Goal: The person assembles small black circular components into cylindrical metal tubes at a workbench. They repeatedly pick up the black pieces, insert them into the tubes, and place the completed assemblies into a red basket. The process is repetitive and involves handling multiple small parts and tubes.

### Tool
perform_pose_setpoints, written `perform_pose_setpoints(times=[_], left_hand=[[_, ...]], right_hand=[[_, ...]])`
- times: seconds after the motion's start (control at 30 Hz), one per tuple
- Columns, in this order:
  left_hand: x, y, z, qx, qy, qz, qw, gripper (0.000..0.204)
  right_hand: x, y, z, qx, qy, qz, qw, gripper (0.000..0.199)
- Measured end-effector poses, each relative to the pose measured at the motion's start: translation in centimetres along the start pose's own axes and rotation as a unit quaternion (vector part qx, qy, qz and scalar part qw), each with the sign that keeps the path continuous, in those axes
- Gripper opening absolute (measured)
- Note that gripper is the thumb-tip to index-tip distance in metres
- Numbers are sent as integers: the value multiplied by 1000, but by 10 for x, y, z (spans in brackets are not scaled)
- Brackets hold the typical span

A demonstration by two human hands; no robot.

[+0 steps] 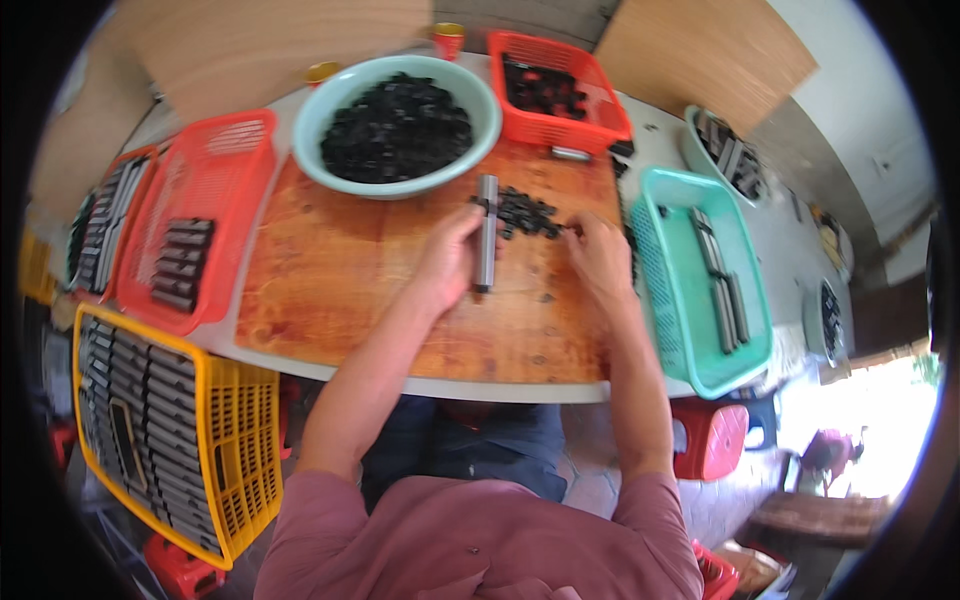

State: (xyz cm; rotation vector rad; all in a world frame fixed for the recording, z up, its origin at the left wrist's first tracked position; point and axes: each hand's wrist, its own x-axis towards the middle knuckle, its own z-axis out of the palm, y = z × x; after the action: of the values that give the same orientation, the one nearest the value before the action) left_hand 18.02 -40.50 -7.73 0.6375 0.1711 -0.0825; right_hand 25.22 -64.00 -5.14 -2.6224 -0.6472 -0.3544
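My left hand (449, 258) is closed round a grey metallic tube (487, 245) with dark ends, held over the wooden board (350, 290). Just right of the tube lies a loose pile of small black pieces (528, 212). At the pile's right edge, my right hand (598, 250) has its thumb and fingers pinched together. A small black piece shows at those fingertips, though its shape is hard to make out.
Behind the board, a pale green basin (310, 130) brims with black pieces beside a red basket (612, 125). Tubes lie in the green basket (655, 270) on the right and the red basket (262, 170) on the left. A yellow crate (205, 440) full of tubes stands lower left.
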Motion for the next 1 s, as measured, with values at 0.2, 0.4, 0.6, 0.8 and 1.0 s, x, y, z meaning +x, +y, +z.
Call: perform_pose_setpoints(times=[0.2, 0.4, 0.6, 0.8, 1.0], left_hand=[[10, -15, -4, -3, 8, 2, 1000, 21], [9, -9, -6, 0, -29, 2, 1000, 23], [7, -7, -5, 5, -38, -1, 999, 26], [4, -5, -3, 13, -37, -6, 999, 24], [5, -9, -2, -2, -53, -30, 998, 22]], right_hand=[[0, -18, 14, 11, -11, -37, 999, 16], [-8, -28, 24, 13, -18, -83, 996, 14], [-18, -45, 25, 26, -33, -200, 979, 8], [-13, -41, 18, 157, -61, -89, 982, 21], [-12, -38, 15, 228, -105, -2, 968, 22]])
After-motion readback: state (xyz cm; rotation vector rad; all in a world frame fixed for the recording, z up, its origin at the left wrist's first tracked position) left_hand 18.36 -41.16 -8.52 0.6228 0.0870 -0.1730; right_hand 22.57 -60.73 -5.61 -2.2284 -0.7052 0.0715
